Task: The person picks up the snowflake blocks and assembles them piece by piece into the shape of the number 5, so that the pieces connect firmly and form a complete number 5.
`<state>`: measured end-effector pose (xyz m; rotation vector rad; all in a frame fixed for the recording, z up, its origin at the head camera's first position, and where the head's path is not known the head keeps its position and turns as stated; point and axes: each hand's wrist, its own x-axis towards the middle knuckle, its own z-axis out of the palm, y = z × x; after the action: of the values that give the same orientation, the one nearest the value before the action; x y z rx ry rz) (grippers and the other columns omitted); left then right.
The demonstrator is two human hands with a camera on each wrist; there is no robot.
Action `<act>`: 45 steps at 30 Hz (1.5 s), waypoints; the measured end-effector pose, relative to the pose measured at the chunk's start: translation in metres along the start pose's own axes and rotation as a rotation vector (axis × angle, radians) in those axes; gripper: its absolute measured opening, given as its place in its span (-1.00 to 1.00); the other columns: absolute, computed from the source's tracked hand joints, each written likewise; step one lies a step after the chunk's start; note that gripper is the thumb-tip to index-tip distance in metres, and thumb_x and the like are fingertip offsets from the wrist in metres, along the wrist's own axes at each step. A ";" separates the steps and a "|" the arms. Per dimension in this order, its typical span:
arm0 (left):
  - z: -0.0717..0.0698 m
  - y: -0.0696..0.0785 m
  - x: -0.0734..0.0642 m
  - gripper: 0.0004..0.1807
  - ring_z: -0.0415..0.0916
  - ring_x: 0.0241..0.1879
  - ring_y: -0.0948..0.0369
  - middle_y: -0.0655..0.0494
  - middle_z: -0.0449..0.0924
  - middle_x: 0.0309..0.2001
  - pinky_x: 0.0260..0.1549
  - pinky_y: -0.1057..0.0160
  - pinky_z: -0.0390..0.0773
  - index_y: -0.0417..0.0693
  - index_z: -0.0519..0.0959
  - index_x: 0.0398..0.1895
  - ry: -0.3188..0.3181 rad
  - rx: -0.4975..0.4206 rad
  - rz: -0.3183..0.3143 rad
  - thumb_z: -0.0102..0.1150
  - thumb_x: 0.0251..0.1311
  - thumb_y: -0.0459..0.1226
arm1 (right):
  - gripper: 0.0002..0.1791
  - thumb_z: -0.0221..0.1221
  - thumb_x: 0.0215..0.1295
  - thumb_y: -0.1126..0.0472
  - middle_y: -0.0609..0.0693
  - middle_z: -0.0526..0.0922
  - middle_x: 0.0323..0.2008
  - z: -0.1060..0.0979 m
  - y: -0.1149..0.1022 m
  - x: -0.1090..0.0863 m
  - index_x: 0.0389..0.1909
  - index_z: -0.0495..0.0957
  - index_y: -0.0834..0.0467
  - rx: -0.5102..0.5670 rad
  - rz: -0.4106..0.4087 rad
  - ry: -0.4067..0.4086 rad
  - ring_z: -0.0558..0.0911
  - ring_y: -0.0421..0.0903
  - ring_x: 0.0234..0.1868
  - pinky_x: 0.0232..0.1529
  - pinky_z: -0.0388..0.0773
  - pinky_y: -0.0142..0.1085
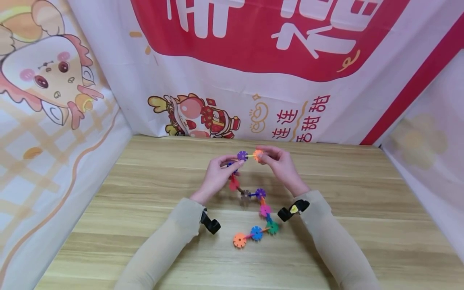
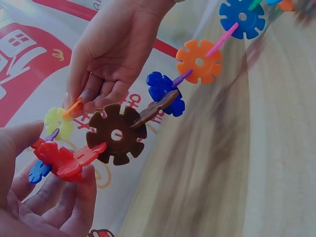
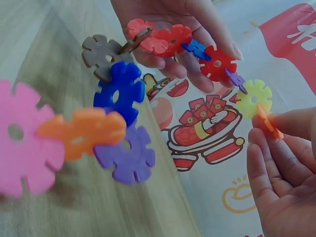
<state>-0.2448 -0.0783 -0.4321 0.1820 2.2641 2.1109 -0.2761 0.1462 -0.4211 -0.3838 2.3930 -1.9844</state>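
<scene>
A chain of slotted plastic snowflake discs runs between both hands and down toward the table. My left hand (image 1: 219, 173) holds it near its far end, thumb and fingers about a red disc (image 3: 217, 63). With thumb and fingertips my right hand (image 1: 282, 163) pinches an orange disc (image 3: 269, 123), slotted into a yellow disc (image 3: 254, 98). A small purple disc (image 3: 237, 79) links the yellow one to the red. Past my left hand come a brown disc (image 2: 117, 134) and a dark blue disc (image 2: 165, 94). Fingers partly hide the pinched orange disc.
The chain's near part zigzags over the wooden table (image 1: 181, 257), with pink (image 1: 265, 210), green (image 1: 272, 228) and blue (image 1: 256, 233) discs, ending in an orange disc (image 1: 239, 240). Printed cloth (image 1: 217, 68) hangs behind the table and at both sides.
</scene>
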 end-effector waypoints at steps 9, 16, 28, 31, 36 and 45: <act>-0.003 0.003 0.017 -0.61 0.73 -0.27 0.01 0.05 0.72 -0.08 -0.37 0.25 0.69 -0.05 0.62 0.14 0.012 -0.012 -0.004 0.36 0.32 -0.11 | -0.60 0.29 0.43 0.18 0.14 0.73 -0.05 -0.009 0.002 -0.004 0.23 0.58 0.18 -0.019 0.004 0.015 0.72 -0.05 -0.12 0.02 0.65 -0.13; -0.007 0.007 0.030 -0.57 0.72 -0.17 -0.03 0.05 0.71 -0.04 -0.21 0.15 0.70 0.02 0.59 0.19 -0.006 -0.022 -0.061 0.34 0.34 -0.06 | -0.54 0.34 0.38 0.12 0.12 0.73 -0.03 -0.020 0.006 -0.019 0.22 0.58 0.22 -0.103 0.005 -0.040 0.72 -0.02 -0.08 -0.01 0.66 -0.20; -0.010 -0.003 0.044 -0.57 0.68 -0.06 -0.15 -0.02 0.69 0.01 -0.18 0.16 0.70 0.01 0.59 0.22 -0.022 -0.043 -0.108 0.33 0.35 -0.08 | -0.60 0.43 0.25 -0.02 -0.10 0.75 -0.07 -0.017 0.008 -0.074 0.03 0.73 0.08 -0.232 0.049 -0.374 0.67 -0.02 -0.12 -0.13 0.63 -0.24; -0.011 -0.006 0.044 -0.56 0.66 -0.03 -0.19 -0.08 0.68 0.03 -0.19 0.18 0.70 -0.04 0.57 0.23 -0.026 -0.043 -0.118 0.31 0.37 -0.11 | -0.65 0.45 0.23 0.01 -0.11 0.77 -0.12 -0.011 0.009 -0.085 -0.01 0.76 0.05 -0.255 0.019 -0.448 0.65 -0.02 -0.25 -0.28 0.59 -0.30; -0.014 -0.016 0.045 -0.55 0.67 -0.05 -0.16 -0.12 0.68 0.04 -0.19 0.21 0.69 -0.10 0.57 0.23 -0.037 -0.018 -0.147 0.31 0.37 -0.11 | -0.69 0.49 0.16 0.03 -0.16 0.77 -0.23 0.000 0.016 -0.093 -0.09 0.78 0.02 -0.299 -0.010 -0.503 0.50 -0.13 -0.49 -0.50 0.43 -0.41; -0.016 -0.032 0.045 -0.57 0.72 -0.16 -0.07 -0.19 0.66 0.05 -0.17 0.20 0.70 -0.15 0.56 0.23 -0.038 -0.029 -0.176 0.29 0.39 -0.16 | -0.83 0.51 0.14 0.09 -0.22 0.73 -0.25 0.010 0.027 -0.093 -0.24 0.78 -0.08 -0.371 -0.150 -0.547 0.62 -0.20 -0.33 -0.32 0.60 -0.32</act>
<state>-0.2933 -0.0911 -0.4606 0.0208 2.1405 2.0325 -0.1888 0.1591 -0.4629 -0.9897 2.3848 -1.2303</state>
